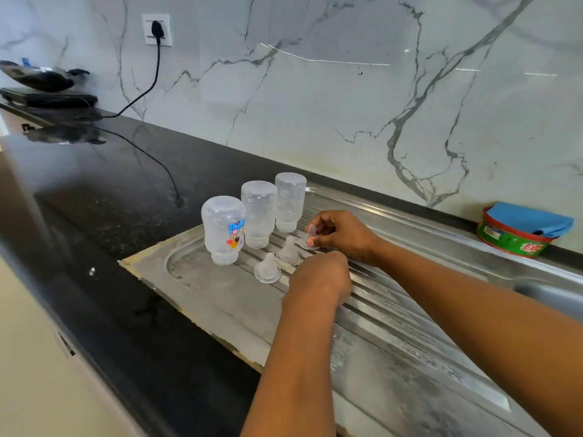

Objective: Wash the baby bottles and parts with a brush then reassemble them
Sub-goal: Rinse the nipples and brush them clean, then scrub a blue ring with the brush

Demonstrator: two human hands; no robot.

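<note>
Washing seems done, three baby bottles upturned on the steel drainboard; the right hand pinches a silicone teat beside two more teats, whether the left hand holds anything I cannot tell, and reassembly next means righting a bottle

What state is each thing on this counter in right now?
Three clear plastic baby bottles: upside down on steel drainboard, uncapped, droplets inside.
Two clear silicone teats: upright on drainboard, loose.
Third teat: pinched by right hand.
Left hand: knuckles up, fingers hidden.
Round green tub: blue cloth on top.
Black plug: in white wall socket.
</note>
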